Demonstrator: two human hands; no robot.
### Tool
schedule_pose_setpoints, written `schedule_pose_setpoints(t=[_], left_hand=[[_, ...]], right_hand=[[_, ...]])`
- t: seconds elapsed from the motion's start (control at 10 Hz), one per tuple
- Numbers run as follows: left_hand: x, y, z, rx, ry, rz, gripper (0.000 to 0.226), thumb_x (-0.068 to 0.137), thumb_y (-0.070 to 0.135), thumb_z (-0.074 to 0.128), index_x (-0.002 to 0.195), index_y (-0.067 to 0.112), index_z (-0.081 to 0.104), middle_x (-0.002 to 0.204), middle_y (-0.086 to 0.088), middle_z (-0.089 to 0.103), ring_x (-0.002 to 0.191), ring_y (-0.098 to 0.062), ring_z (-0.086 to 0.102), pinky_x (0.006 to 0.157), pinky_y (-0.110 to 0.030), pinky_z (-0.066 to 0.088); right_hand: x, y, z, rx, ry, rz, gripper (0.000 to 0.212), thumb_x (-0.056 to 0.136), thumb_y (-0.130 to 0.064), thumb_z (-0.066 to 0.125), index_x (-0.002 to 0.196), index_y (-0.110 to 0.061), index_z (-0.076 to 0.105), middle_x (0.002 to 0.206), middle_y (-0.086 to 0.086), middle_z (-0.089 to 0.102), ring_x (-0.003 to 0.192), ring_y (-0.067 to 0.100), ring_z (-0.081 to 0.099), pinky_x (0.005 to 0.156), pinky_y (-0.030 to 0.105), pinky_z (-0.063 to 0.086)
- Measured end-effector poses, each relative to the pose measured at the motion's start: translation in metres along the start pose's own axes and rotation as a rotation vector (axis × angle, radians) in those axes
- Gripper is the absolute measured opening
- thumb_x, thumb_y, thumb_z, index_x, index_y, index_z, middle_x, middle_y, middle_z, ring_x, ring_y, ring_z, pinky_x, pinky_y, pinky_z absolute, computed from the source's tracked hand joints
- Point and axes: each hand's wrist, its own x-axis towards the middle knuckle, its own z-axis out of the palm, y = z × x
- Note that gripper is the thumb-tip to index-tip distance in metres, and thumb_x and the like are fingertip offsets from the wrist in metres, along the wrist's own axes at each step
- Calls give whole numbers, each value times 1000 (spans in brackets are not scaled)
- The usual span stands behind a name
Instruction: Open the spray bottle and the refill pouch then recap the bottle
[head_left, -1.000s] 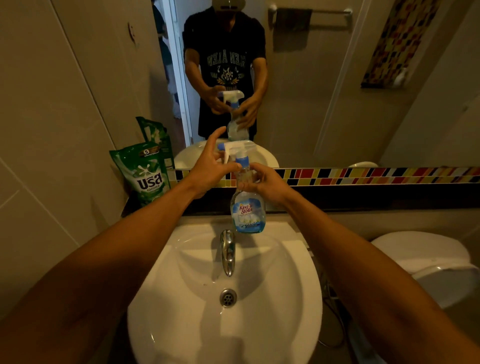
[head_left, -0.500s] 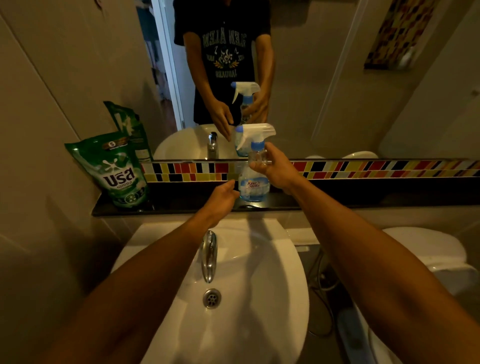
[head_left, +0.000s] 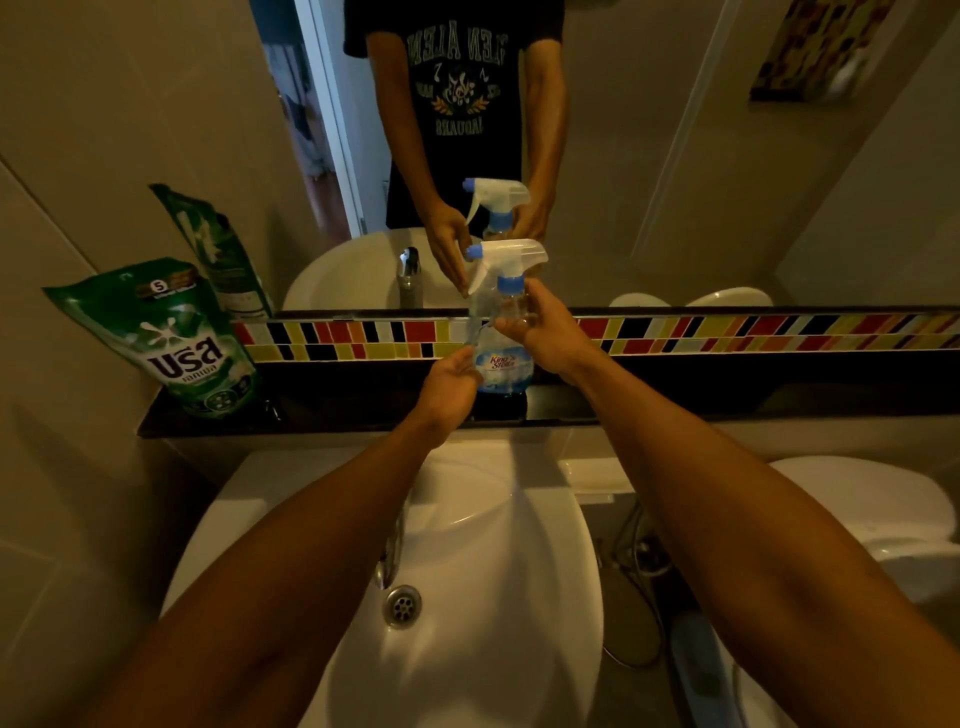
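A clear spray bottle (head_left: 503, 364) with a blue label and a white trigger head (head_left: 511, 255) stands on the dark ledge (head_left: 332, 405) below the mirror. My right hand (head_left: 545, 332) grips its neck just under the blue collar. My left hand (head_left: 449, 387) is beside the bottle's lower left, fingers loosely apart and touching or nearly touching its base. A green refill pouch (head_left: 171, 338) stands upright at the ledge's left end, well apart from both hands.
A white basin (head_left: 467, 649) with a chrome tap (head_left: 392, 545) and drain lies under my arms. A strip of coloured tiles (head_left: 727, 332) runs behind the ledge. A white toilet (head_left: 872, 514) sits at the right. The mirror shows a person's reflection.
The bottle has come down from above the basin onto the ledge. My left hand left the trigger head and dropped to the bottle's base. My right hand kept its grip on the neck.
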Motion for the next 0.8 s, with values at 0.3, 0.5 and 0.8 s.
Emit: schedule_pose_setpoints(t=[0.3,0.5,0.8], left_hand=[[-2,-1,5,25,20,40,42,98,-2,47,140,4,51,136,-14,60,125,-26,59,105,-40,50],[0,-5,5,45,13,52,44,98,0,49,141,5,50,137,-13,59,126,-27,58,104,-40,51],[-13,8,-10,208,78,8,55,93,5,61,146,13,46,148,-9,51,136,-26,48,101,-32,42]], right_hand=[[1,13,1,2,55,41,42,99,-14,66,138,-18,52,133,-1,63,124,17,60,103,42,53],[-6,19,4,57,67,83,46,99,-10,65,142,-17,51,139,3,61,130,24,60,104,46,54],[-30,-2,9,86,228,9,65,97,-11,70,154,-19,40,150,4,53,128,12,53,91,25,53]])
